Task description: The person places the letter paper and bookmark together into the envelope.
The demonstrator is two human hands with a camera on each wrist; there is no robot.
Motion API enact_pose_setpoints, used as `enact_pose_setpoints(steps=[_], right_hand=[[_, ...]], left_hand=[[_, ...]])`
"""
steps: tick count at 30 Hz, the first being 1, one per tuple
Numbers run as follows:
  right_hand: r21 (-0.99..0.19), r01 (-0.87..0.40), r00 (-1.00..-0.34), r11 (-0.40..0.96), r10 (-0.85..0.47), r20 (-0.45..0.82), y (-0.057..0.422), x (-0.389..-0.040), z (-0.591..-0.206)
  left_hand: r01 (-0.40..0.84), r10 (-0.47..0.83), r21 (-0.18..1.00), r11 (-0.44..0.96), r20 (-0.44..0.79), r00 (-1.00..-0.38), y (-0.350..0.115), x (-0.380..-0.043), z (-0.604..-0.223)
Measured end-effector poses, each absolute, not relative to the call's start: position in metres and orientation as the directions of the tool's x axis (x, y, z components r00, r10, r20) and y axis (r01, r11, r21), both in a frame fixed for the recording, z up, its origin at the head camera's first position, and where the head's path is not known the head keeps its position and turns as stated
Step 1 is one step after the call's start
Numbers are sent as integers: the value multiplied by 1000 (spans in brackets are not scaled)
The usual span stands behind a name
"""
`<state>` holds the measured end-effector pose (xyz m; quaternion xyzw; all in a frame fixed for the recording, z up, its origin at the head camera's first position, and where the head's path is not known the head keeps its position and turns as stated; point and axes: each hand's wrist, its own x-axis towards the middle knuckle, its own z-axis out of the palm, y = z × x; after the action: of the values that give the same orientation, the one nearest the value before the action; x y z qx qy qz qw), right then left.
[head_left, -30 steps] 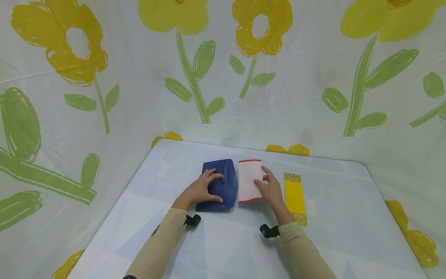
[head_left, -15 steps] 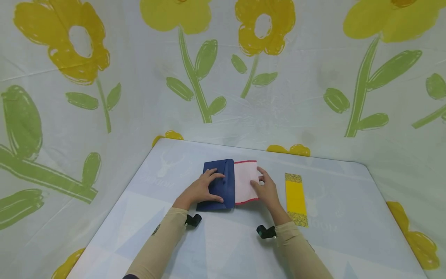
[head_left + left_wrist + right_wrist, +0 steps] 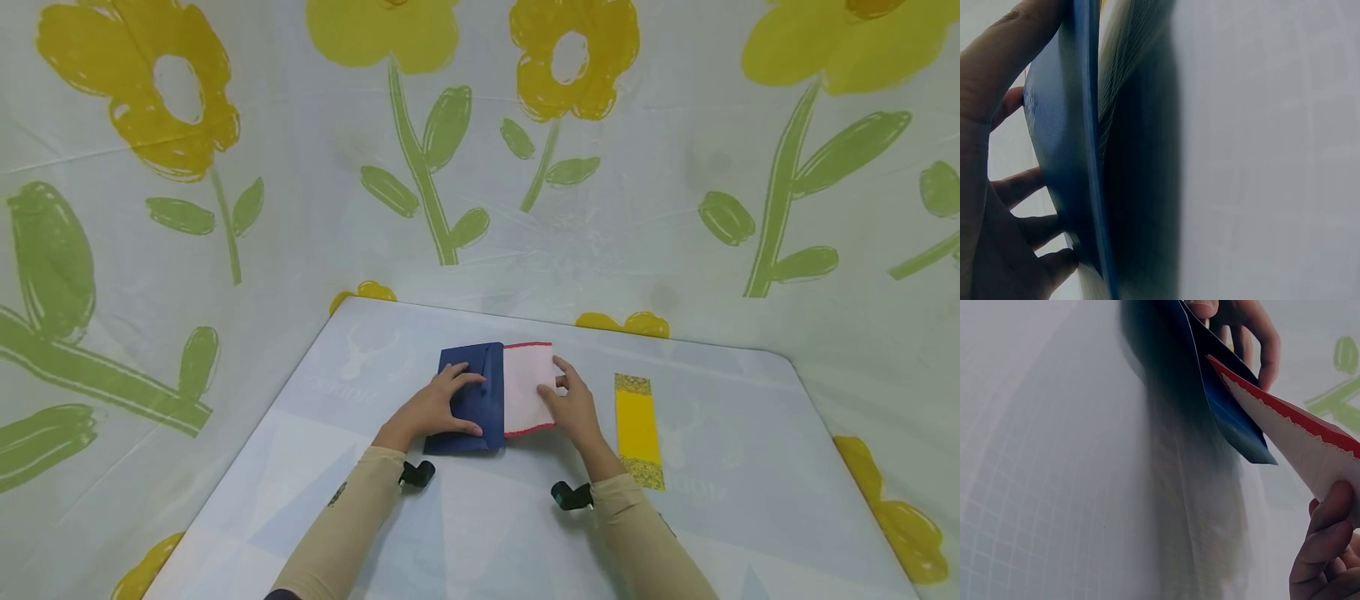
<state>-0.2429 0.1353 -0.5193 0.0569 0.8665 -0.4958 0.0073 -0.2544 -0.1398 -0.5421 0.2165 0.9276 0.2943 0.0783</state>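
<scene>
A dark blue envelope (image 3: 480,412) lies on the table, its right side raised and open. My left hand (image 3: 435,406) rests over it with thumb and fingers spread; in the left wrist view, fingertips (image 3: 1030,181) touch its blue face. A white card with red edges (image 3: 528,390) meets the envelope's right side. In the right wrist view, a corner of the card (image 3: 1297,431) points into the gap between the blue layers (image 3: 1229,412). My right hand (image 3: 576,408) pinches the card's right edge, thumb on top. How far the card enters is hard to tell.
A yellow strip with patterned ends (image 3: 637,429) lies on the table (image 3: 750,500) to the right of my right forearm. A flower-printed curtain (image 3: 637,200) stands behind and beside the table. Each wrist carries a small black camera (image 3: 572,497).
My right hand has moved slightly left, bringing the card from just beside the envelope against its opening. The envelope's right flap now looks narrower. My left hand has stayed in place.
</scene>
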Motion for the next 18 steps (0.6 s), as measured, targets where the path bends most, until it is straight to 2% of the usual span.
enact_pose_setpoints(steps=[18], right_hand=[[-862,119,-992,493,86,-87,122,-244,-523]], left_hand=[[333,432,584,740,-34,-901,-139,-253,-541]])
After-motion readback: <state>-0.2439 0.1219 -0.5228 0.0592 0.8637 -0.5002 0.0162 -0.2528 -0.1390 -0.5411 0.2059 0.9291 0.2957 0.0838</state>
